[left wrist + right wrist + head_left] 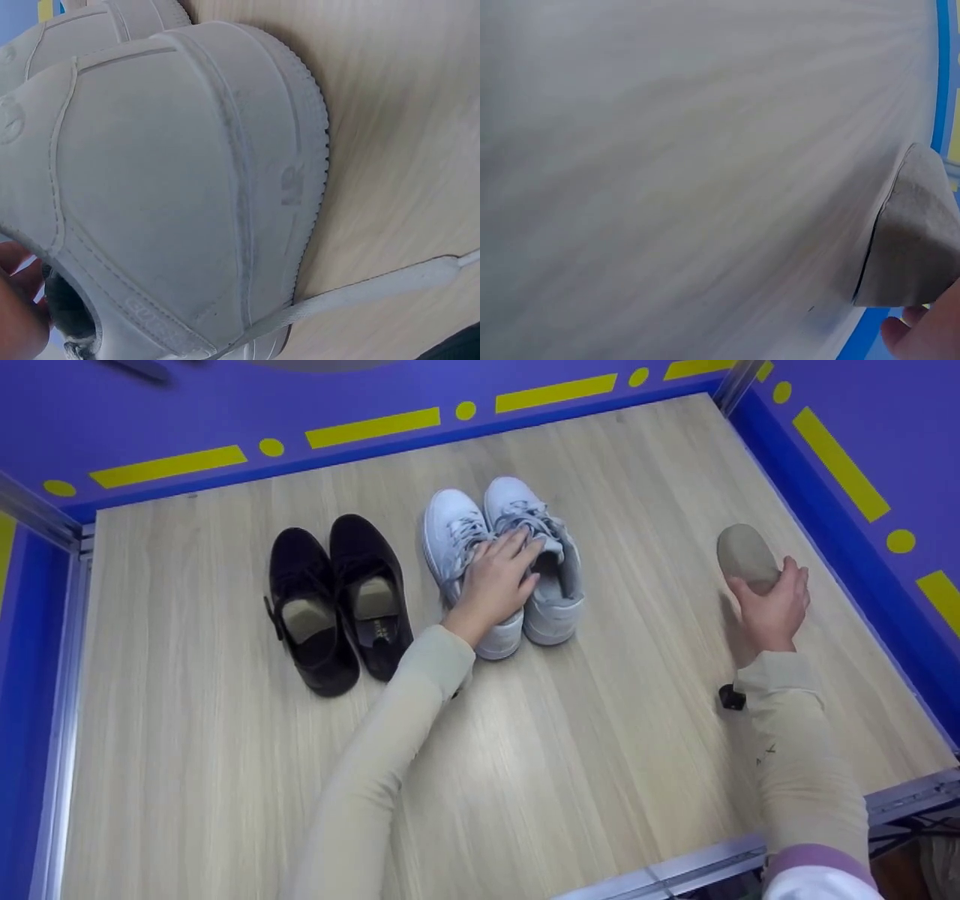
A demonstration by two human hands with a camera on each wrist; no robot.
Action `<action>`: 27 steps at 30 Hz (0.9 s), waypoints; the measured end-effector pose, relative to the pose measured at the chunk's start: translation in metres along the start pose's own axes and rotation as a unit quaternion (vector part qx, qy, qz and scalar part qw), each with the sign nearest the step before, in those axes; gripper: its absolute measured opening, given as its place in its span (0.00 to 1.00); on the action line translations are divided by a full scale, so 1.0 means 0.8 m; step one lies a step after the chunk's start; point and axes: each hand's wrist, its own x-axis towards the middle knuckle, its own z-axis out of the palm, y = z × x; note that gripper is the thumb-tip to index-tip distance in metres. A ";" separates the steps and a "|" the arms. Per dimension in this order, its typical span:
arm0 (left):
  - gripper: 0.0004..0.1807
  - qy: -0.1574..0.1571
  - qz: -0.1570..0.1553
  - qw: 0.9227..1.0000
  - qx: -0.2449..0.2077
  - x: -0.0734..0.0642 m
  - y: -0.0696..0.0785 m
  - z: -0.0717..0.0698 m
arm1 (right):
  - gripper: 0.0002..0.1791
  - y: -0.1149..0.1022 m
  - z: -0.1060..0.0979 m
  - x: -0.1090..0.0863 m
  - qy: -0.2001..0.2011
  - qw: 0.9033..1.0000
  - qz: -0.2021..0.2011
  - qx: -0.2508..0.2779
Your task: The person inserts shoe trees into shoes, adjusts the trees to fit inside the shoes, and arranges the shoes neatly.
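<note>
A pair of white sneakers (pixel 555 619) with grey laces stands mid-table. My left hand (pixel 499 577) rests on them, its fingers spread across the laces and tongue, its thumb by the opening of the right sneaker. Close up in the left wrist view are the heel and side of a white sneaker (pixel 150 172), with a lace trailing onto the table. On the right, my right hand (pixel 772 607) grips the near end of a beige moulded shoe insert (pixel 744 553) between thumb and fingers. The right wrist view shows the shoe insert (pixel 915 232) with fingertips below it.
Left of the sneakers stands a pair of black shoes (pixel 322 660) with beige inserts (pixel 309 619) inside. Blue panels with yellow marks (pixel 375 427) border the wooden table (pixel 622 750) at the back and sides. A metal rail (pixel 675 874) runs along the front edge.
</note>
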 end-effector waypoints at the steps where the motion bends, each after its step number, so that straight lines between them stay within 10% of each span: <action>1: 0.25 0.002 0.000 1.000 0.001 0.001 0.000 0.000 | 0.46 0.001 0.000 0.000 0.003 1.000 -0.002 0.001; 27: 0.27 -0.024 -0.027 0.999 0.013 0.010 0.010 0.003 | 0.35 0.021 0.000 0.005 -0.001 1.000 -0.004 -0.010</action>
